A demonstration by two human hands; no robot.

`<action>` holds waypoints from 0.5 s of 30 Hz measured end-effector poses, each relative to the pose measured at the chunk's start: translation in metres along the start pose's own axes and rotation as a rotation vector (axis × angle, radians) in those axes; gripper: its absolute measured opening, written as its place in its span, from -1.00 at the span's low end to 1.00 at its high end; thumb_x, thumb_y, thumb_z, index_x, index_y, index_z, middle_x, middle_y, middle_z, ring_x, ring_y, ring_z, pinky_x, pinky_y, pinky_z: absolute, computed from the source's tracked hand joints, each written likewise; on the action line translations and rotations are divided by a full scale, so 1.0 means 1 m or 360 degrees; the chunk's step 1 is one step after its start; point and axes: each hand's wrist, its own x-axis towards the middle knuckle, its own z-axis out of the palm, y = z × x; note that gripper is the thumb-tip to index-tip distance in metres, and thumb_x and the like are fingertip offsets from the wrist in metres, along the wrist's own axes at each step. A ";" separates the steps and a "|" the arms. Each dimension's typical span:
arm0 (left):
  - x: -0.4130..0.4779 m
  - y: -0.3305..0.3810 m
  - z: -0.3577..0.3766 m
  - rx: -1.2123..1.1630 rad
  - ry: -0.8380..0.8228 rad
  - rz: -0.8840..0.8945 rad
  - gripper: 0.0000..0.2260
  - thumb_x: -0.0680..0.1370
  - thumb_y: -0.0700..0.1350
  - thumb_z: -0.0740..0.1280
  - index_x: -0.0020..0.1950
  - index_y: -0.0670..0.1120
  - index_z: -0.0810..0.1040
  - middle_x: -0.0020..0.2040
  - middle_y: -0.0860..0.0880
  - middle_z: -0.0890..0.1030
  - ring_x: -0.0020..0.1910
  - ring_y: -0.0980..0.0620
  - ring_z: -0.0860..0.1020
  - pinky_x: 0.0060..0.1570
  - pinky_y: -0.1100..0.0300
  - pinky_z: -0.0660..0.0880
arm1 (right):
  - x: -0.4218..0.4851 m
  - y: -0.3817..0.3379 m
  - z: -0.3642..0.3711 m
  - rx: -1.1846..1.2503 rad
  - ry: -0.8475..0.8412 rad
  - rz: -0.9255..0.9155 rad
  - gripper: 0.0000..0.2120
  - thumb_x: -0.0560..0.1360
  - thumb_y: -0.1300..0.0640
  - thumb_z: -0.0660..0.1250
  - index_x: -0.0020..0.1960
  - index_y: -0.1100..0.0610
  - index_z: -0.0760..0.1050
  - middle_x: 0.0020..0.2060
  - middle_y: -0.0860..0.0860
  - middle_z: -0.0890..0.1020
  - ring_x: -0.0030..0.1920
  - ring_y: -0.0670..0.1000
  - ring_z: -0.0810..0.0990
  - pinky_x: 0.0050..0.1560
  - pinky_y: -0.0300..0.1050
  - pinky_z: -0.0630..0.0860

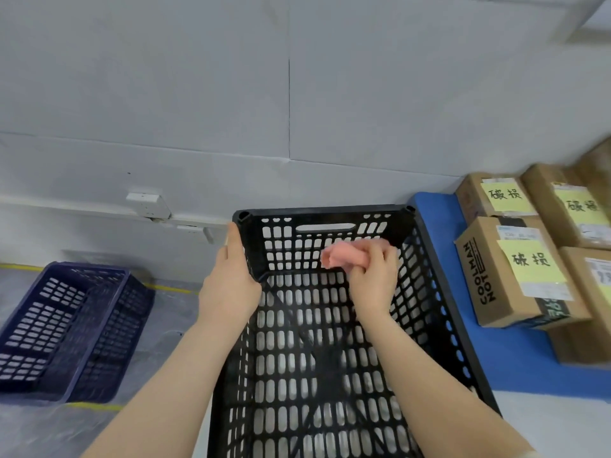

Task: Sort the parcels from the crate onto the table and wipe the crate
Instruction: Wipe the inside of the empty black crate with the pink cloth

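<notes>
Step in hand: the wiping. The black crate (443, 276) holds no parcels that I can see, and the parcels (515, 272) sit on the blue table (439, 233) to its right, so the sorting looks done.
Crate position: tipped up in front of the person, its open side facing them, its right edge close against the table.
Left hand (231, 279): grasping the crate's left wall near the far corner, thumb inside and fingers outside, steadying it.
Right hand (373, 276): clenched around a bunched pink cloth (344, 257), held inside the crate against the far end wall, just below the handle slot.
Next move calls for: a firm left-hand hold so the crate does not swing, while the cloth is drawn across the end wall, then down the side walls and over the slotted floor. The many slots will likely snag a loose cloth, so a tight bunch should serve best.
Hard to make out: the cloth is smeared by motion, so it probably touches the wall, but contact is not certain.
Cut off: the crate's near end and both elbows run out of the bottom of the view; the parcels at the far right are blurred and partly out of view.
Also there: yellow notes (529, 259) stuck on the parcels; a blue crate (66, 325) on the floor to the left.
</notes>
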 end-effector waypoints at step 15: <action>0.000 -0.001 0.000 -0.0021 0.0022 0.0027 -0.25 0.50 -0.28 0.15 0.58 0.01 -0.16 0.34 -0.21 0.37 0.01 -0.30 0.50 -0.12 0.01 0.36 | -0.010 0.027 0.026 -0.0541 -0.0151 0.0400 -0.40 0.40 0.43 0.30 0.39 0.09 0.32 0.46 0.04 0.21 0.39 0.17 0.29 0.31 0.15 0.39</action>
